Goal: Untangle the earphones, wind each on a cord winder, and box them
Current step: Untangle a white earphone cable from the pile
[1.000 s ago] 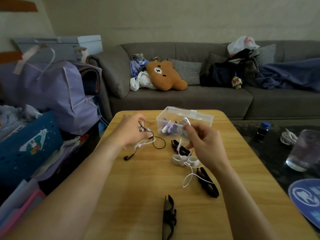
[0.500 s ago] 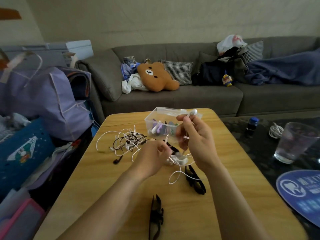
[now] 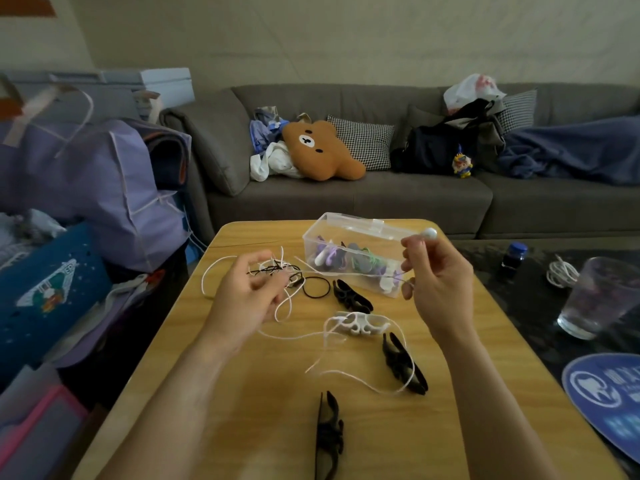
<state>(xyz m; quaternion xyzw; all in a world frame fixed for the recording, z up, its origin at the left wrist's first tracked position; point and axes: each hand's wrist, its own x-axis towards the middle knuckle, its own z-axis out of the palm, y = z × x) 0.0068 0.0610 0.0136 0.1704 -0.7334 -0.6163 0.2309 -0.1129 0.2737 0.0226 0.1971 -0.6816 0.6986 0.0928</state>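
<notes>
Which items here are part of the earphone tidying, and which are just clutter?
Part of the job: tangled cords in the left hand; white earbud pinched by the right hand; white winder; black winders; clear box.

Lying about: hair tie; glass; small bottle; bear cushion.

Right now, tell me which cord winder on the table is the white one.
The white cord winder lies mid-table below the clear box, white cord looped around it. The other three loose winders are black.
</notes>
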